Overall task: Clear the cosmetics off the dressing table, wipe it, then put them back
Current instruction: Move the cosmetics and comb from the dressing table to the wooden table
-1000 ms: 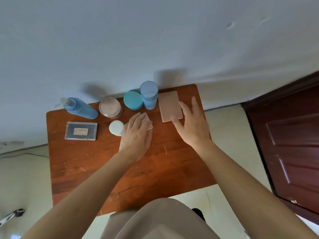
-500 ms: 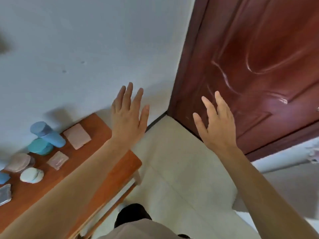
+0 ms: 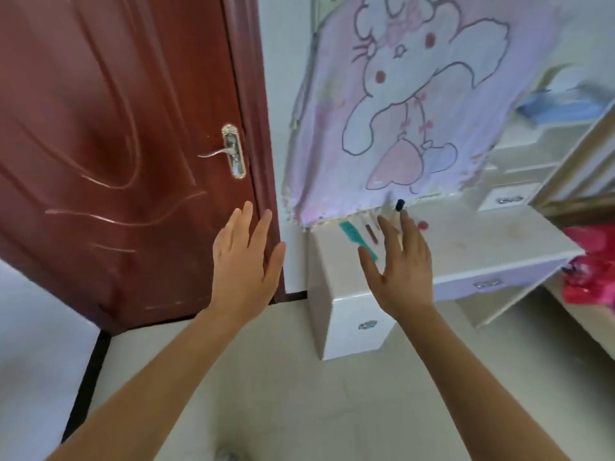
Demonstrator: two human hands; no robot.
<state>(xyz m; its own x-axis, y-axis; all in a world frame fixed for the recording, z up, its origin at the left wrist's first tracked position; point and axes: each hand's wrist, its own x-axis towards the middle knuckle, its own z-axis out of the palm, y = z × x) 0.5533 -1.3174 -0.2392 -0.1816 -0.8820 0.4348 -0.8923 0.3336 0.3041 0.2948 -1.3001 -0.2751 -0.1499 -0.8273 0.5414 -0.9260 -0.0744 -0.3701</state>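
A white dressing table (image 3: pixel 492 251) stands right of centre, its mirror draped with a pale pink cartoon cloth (image 3: pixel 409 104). On its top lie a teal comb (image 3: pixel 352 236), a dark thin stick (image 3: pixel 371 233), a small black capped item (image 3: pixel 399 204) and a small red item (image 3: pixel 422 224). My right hand (image 3: pixel 404 271) hovers empty over the table's left end with fingers spread. Fingers straight and holding nothing, my left hand (image 3: pixel 246 264) is raised in front of the door edge.
A dark red door (image 3: pixel 116 144) with a silver lever handle (image 3: pixel 229 151) fills the left. White shelves (image 3: pixel 539 138) with blue folded items sit at the right, and red bedding (image 3: pixel 592 271) at the far right. Pale tiled floor (image 3: pixel 299 394) lies below.
The view has swung right from the wooden side table with the jars and bottles, past the door, to the white dressing table. Both hands left that table empty and stay raised.
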